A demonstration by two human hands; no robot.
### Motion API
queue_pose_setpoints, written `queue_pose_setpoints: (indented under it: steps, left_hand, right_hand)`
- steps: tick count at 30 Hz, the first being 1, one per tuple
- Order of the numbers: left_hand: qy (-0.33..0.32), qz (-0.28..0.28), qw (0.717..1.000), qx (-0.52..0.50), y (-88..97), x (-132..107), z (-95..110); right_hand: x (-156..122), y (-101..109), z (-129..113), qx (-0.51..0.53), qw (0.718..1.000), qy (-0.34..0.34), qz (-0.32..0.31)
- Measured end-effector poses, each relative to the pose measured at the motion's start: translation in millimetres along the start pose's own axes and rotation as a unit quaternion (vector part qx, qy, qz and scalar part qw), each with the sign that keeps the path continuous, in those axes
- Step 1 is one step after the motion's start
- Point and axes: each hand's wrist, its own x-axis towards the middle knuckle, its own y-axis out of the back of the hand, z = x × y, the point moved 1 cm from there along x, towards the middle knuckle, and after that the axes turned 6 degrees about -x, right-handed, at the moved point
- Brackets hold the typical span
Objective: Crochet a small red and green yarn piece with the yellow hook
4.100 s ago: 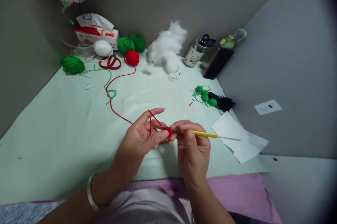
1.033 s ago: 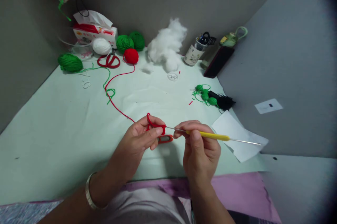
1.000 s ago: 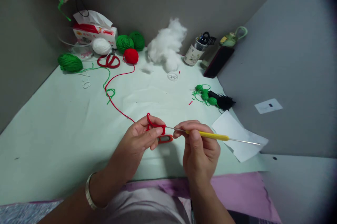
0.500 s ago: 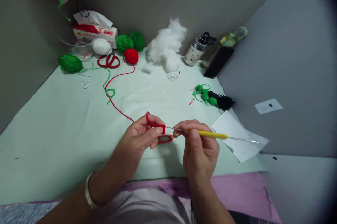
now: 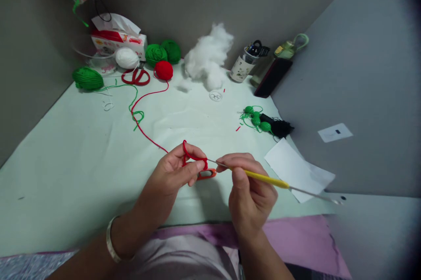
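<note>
Shifted since the earlier frame: yellow-handled hook [image 5: 269, 179], its free end swung lower toward the right of the frame, the right hand [image 5: 251, 196] tilted with it.

Bottom edge: pink cloth [image 5: 296, 238], lying beyond the right forearm.

Lower left: pale bracelet [image 5: 109, 240], on the left wrist.

Lower centre, hands: left hand [image 5: 173, 175] pinched a small red yarn piece [image 5: 205, 164] between thumb and fingers, strand looped over the forefinger; right hand gripped the hook pen-fashion, its thin shaft reaching the piece's right edge. Depth of insertion could not be told. Orange-red rimmed object [image 5: 212, 174], partly hidden, sat just below the piece.

Right of centre, on the table [image 5: 82, 161]: white paper [image 5: 289, 161]; farther back, green bead-like pieces [image 5: 256, 120] beside a black thread bundle [image 5: 282, 129].

Upper left: green skein [image 5: 88, 78]; red-handled scissors [image 5: 136, 77]; red ball [image 5: 163, 70], its strand running to the left hand; white ball [image 5: 127, 58]; two green balls [image 5: 156, 54]; tissue pack [image 5: 134, 43].

Upper centre: white fluffy fibre [image 5: 207, 58].

Upper right: pen cup [image 5: 241, 69].
</note>
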Motion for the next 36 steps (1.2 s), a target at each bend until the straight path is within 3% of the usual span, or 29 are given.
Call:
queue_pose_setpoints:
  steps: [6, 11, 14, 20, 27, 36]
  left_hand:
    - [0.004, 0.005, 1.000, -0.005, 0.0, 0, -2]
    - [0.026, -0.007, 0.999, -0.036, -1.2, 0, -5]
    - [0.039, -0.022, 0.997, -0.057, -2.2, -2, -7]
    - [0.042, -0.014, 0.998, -0.049, -3.1, -3, -6]
    - [0.044, -0.003, 0.998, -0.051, 1.4, -2, -4]
    - [0.040, -0.002, 0.998, -0.051, -0.2, 0, -4]
  right_hand:
    - [-7, 6, -1, -0.119, 0.984, 0.119, -0.064]
    - [-8, 5, 5, -0.147, 0.979, 0.138, -0.036]
    - [-5, 5, 6, -0.126, 0.985, 0.120, -0.010]
    - [3, 3, 5, -0.038, 0.999, 0.020, -0.002]
    - [4, -1, 9, 0.075, 0.995, -0.037, 0.053]
    - [4, 0, 3, 0.064, 0.997, 0.011, 0.034]
